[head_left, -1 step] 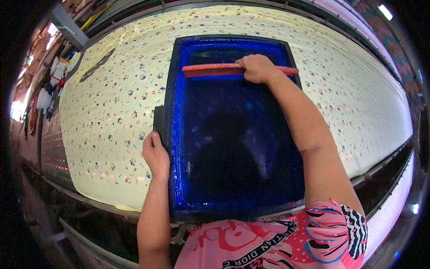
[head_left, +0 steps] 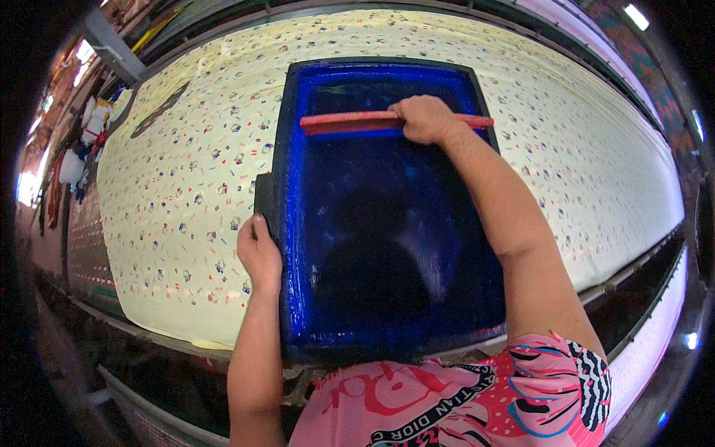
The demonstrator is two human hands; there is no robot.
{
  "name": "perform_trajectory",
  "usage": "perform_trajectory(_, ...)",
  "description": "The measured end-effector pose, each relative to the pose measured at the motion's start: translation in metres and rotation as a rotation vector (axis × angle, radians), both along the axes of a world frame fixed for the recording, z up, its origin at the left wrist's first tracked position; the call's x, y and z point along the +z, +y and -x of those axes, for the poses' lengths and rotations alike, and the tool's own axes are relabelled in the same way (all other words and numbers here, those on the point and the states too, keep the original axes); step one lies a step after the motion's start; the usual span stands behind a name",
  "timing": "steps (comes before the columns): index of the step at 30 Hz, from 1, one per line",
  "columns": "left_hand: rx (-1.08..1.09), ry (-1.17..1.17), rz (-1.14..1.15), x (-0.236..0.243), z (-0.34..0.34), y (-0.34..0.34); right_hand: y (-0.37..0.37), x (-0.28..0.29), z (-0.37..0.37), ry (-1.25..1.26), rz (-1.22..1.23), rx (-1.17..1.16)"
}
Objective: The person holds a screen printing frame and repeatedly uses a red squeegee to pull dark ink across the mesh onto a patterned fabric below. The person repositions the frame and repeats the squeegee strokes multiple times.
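Observation:
A black-edged screen printing frame (head_left: 281, 313) lies on the pale yellow printed fabric (head_left: 182, 223), its inside covered in glossy dark blue ink (head_left: 372, 283). A long red squeegee (head_left: 335, 122) lies crosswise in the upper part of the screen. My right hand (head_left: 423, 119) is closed on the squeegee near its middle, a little right of centre. My left hand (head_left: 259, 257) grips a flat black block (head_left: 264, 194) on the frame's left side, with fingertips partly hidden by the hand.
The long table's near rail (head_left: 633, 261) runs below the fabric. A grey post (head_left: 115, 52) stands at the back left, with jumbled containers and cloths (head_left: 78, 160) along the left end. A second pale strip (head_left: 644, 350) runs along the lower right.
The squeegee and my right hand have moved slightly toward me and a little left. My left hand stays at the frame's side.

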State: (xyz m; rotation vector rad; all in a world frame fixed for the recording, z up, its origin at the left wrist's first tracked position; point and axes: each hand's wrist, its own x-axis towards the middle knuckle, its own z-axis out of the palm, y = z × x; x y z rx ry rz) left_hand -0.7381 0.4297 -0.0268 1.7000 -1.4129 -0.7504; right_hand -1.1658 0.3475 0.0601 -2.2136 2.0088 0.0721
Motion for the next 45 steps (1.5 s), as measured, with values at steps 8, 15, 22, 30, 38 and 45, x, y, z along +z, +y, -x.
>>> perform_trajectory(8, -0.061, -0.035, 0.023, 0.014, 0.010, -0.002, 0.160, 0.009, -0.078, 0.018, 0.002, 0.031)
perform_trajectory(15, -0.090, -0.096, 0.010, 0.014, 0.003, 0.002, 0.278, 0.009, -0.142, -0.032, 0.012, -0.008)
perform_trajectory(22, -0.083, -0.168, -0.007, 0.016, 0.001, 0.005, 0.361, 0.006, -0.181, -0.070, 0.077, 0.031)
perform_trajectory(30, -0.033, -0.272, -0.018, 0.016, 0.012, 0.008, 0.400, -0.014, -0.179, -0.167, 0.189, 0.144)
perform_trajectory(38, -0.016, -0.275, 0.070, -0.008, -0.008, -0.010, 0.443, -0.034, -0.105, -0.698, 0.418, 0.343)
perform_trajectory(45, -0.006, -0.235, 0.027, -0.004, 0.002, -0.006, 0.452, -0.050, 0.026, -0.639, 0.566, -0.017)
